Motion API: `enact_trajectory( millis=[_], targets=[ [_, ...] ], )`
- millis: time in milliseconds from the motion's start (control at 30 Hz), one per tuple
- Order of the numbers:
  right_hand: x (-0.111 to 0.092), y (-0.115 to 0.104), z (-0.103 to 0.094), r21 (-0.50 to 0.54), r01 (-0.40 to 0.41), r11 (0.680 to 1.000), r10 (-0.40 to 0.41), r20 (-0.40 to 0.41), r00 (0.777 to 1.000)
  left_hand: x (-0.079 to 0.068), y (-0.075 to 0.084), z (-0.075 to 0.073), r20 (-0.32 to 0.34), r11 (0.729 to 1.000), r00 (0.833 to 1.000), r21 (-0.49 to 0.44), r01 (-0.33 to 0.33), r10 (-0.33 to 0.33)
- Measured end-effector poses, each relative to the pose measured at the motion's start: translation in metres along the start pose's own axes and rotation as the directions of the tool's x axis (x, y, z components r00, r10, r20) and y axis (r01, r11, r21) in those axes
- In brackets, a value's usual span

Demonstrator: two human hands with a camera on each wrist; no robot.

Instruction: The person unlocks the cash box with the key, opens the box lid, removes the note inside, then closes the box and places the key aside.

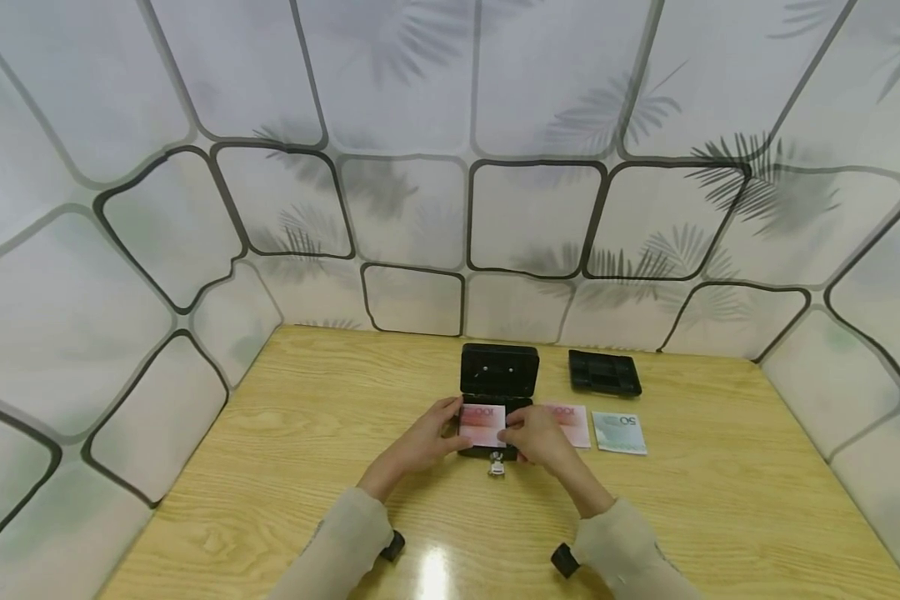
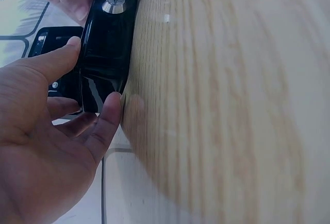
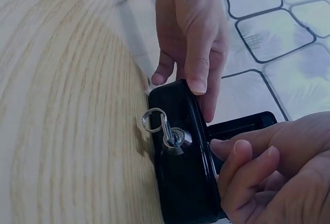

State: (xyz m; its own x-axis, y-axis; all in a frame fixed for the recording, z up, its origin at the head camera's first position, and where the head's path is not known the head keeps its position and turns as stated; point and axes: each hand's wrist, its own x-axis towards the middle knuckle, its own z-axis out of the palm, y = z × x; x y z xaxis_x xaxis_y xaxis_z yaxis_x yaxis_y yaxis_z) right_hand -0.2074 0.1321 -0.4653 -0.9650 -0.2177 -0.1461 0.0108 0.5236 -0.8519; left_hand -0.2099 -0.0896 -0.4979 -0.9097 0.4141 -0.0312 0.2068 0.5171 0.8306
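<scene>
A black cash box (image 1: 467, 452) stands on the table with its lid (image 1: 499, 371) raised. Inside it lies a red banknote (image 1: 483, 427) marked 100, seen upside down in the head view. My left hand (image 1: 426, 437) grips the box's left side, thumb over the front rim and fingers along the side wall. Over the right part of the box is my right hand (image 1: 542, 437), its thumb and forefinger pinching the note's right edge. In the right wrist view its other fingers (image 3: 247, 175) are curled, and the note is hidden. A key with a ring (image 3: 154, 120) sits in the front lock (image 3: 177, 140).
Right of the box lies another red banknote (image 1: 572, 425), partly behind the right hand, then a green banknote (image 1: 619, 433) marked 50. A black compartment tray (image 1: 604, 372) rests behind them. A patterned curtain (image 1: 412, 212) borders the wooden table (image 1: 330, 383) at the back.
</scene>
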Motion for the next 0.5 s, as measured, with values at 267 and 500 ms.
enact_trajectory(
  millis=[267,500],
  targets=[
    [0.0047,0.0007,0.0016,0.145,-0.027,0.989,0.036,-0.055,0.998,-0.0001,-0.0009,0.0002,-0.005,1.000,1.000,0.007,-0.009,0.009],
    [0.0093,0.0012,0.0056,0.129,-0.061,0.990,0.066,-0.034,0.997,0.0001,-0.0017,0.0007,0.000,1.000,1.000,0.014,-0.014,0.014]
  ],
)
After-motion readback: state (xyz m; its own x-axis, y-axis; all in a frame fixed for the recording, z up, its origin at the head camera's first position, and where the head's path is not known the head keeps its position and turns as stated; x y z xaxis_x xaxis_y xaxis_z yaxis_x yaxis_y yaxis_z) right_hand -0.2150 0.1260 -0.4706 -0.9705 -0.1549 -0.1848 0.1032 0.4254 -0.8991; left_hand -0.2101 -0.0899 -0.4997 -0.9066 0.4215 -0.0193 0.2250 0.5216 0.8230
